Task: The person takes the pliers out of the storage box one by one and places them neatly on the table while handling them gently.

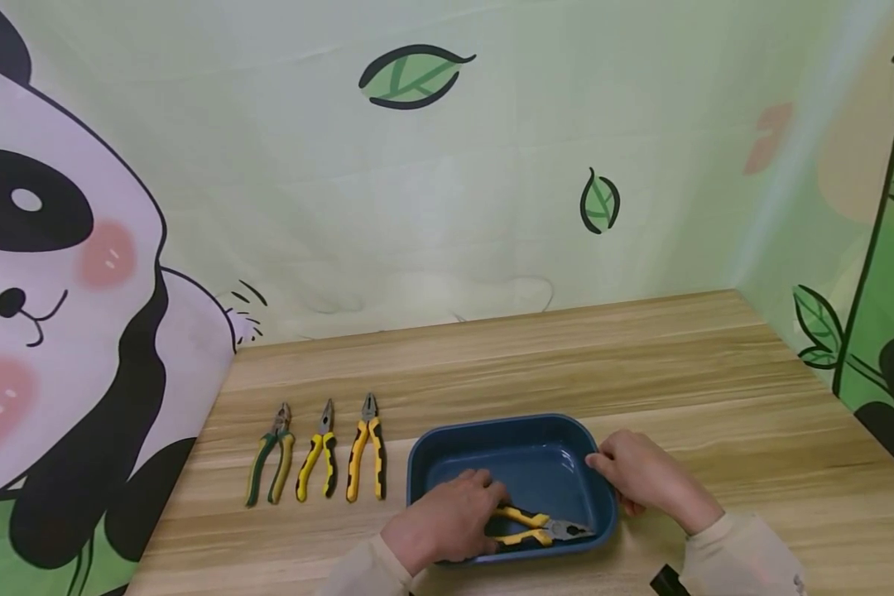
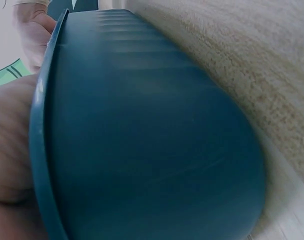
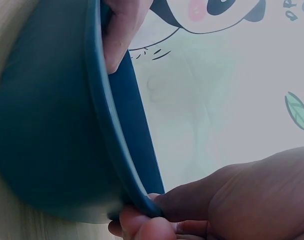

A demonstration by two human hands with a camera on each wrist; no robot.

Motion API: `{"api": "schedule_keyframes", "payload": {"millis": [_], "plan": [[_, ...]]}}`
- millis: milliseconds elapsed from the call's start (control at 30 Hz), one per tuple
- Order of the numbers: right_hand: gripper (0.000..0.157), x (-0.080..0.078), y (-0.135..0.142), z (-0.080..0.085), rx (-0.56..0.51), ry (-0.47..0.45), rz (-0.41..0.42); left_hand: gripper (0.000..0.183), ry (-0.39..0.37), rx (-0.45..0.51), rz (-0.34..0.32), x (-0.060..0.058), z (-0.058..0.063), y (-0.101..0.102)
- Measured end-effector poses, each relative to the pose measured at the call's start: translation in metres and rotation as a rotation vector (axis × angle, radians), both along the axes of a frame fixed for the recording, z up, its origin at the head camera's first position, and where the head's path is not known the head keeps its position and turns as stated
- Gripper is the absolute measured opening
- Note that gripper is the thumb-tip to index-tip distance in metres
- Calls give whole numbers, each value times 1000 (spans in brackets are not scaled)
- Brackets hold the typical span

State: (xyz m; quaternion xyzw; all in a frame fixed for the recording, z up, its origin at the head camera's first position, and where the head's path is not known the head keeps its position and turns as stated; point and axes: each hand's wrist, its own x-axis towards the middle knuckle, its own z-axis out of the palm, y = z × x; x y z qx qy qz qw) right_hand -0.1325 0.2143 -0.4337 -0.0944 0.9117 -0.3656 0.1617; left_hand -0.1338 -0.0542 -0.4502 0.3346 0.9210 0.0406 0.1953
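Observation:
A blue plastic tray [image 1: 521,463] stands on the wooden table. Inside it, toward the near right, lies a pair of pliers [image 1: 566,530] with yellow and black handles, its jaws pointing right. My left hand [image 1: 447,515] reaches over the tray's near left side, fingers curled at the handle ends, which it partly hides. At the tray's right end my right hand [image 1: 641,472] pinches the rim, thumb inside and fingers outside, as the right wrist view shows closely. The tray's outer wall [image 2: 141,120] fills most of the left wrist view.
Left of the tray, three more tools lie in a row: green-handled pliers [image 1: 271,455], yellow and black long-nose pliers [image 1: 319,455] and larger orange-yellow and black pliers [image 1: 367,451]. A printed panda backdrop [image 1: 492,207] rises behind the table [image 1: 685,356].

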Motion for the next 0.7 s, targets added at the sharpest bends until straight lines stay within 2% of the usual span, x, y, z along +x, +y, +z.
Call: {"api": "schedule_keyframes", "payload": {"millis": [167,433,533,700], "plan": [[35,0,0,0,3,0,-2,49,23,-19,-19,0,-3,1],[35,1,0,0,2,15,7,48,16,-35,-38,-2,-3,1],[35,0,0,0,4,12,3,48,-25,-27,-57,-7,-1,0],[36,0,0,0,4,13,11,46,-149,23,-73,-16,6,-4]]}}
